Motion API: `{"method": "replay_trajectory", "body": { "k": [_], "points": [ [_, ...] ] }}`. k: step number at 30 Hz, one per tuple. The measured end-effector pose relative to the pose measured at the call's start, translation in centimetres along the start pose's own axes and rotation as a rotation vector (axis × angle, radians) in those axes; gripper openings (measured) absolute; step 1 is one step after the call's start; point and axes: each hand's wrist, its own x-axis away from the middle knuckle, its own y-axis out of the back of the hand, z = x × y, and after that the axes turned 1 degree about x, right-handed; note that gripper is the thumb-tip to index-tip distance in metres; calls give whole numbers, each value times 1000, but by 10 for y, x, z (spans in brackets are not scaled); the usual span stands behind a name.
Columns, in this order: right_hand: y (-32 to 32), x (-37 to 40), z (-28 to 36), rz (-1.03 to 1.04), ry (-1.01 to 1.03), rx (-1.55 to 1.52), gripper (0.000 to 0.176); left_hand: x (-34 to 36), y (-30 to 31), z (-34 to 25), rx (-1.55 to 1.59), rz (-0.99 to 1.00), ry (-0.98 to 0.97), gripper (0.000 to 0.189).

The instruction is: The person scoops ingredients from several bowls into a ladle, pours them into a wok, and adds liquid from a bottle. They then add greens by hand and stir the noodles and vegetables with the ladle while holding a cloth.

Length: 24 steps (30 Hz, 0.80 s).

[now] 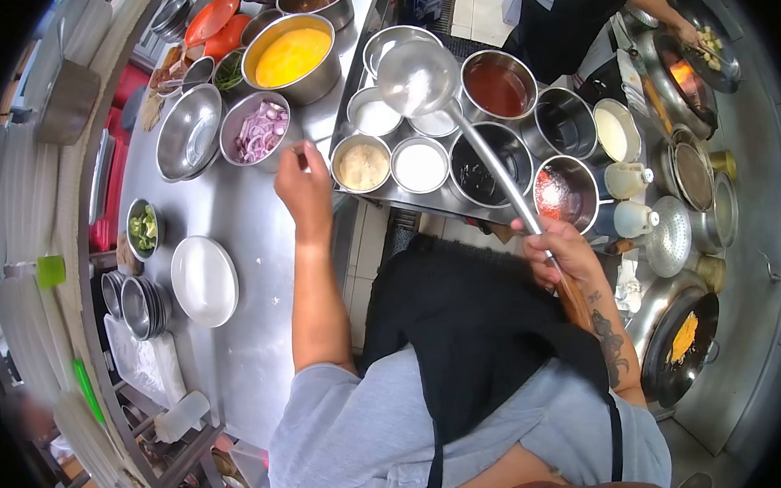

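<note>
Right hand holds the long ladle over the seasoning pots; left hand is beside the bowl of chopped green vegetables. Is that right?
Not quite. The head view shows the left hand beside the bowl of sliced red onion; the green vegetables sit farther off, down the table. The right hand does hold the long ladle over the seasoning pots.

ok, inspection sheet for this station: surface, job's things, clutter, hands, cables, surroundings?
surface: steel counter, bowls at its far end.
job's things: ladle over the pots; onion bowl upright.
clutter: white plate, stacked bowls, yellow liquid bowl.
hands: left hand at the onion bowl's rim, grip unclear; right hand shut on the ladle handle.
cables: nothing seen.
surroundings: wok at right; another person at a lit burner.
</note>
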Motion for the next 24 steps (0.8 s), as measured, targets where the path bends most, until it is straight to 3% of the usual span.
{"method": "replay_trajectory", "body": {
  "k": [3,7,24],
  "points": [
    [-4,6,5,-72,54,54,32,33,-9,20,-3,96,7,9],
    [-3,10,7,-97,97,110,33,46,-30,36,-131,166,-210,5],
    [-7,24,3,-43,128,174,33,41,-43,47,-21,239,-220,5]
  ]
}}
